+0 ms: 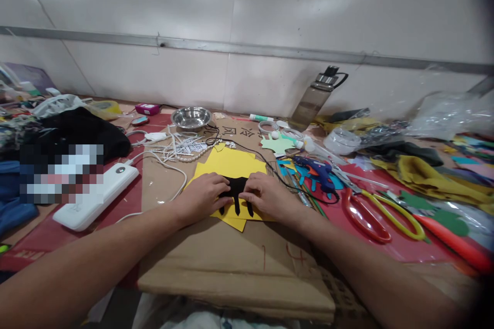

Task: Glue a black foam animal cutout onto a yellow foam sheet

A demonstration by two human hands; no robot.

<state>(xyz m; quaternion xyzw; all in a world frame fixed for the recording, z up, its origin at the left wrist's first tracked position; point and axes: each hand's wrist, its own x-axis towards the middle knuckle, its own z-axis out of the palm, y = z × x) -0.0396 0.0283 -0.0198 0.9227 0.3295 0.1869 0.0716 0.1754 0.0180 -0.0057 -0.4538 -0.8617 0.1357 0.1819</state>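
A black cut-out [236, 187] with several narrow strips hanging from its lower edge lies against yellow paper sheets [231, 162]. My left hand [205, 196] has its curled fingers and thumb on the cut-out's left end. On the opposite end, my right hand [265, 195] grips it between thumb and bent fingers. The fingertips partly cover both ends of the black piece. Under the yellow sheets, which overlap at angles, is a flat cardboard board [216, 257].
Scissors [370, 216] with red and yellow handles lie at right, near a blue glue gun [314, 172]. A tilted water bottle [314, 97] and a metal bowl [191, 118] stand behind. At left lies a white power bank [96, 198] with a cable.
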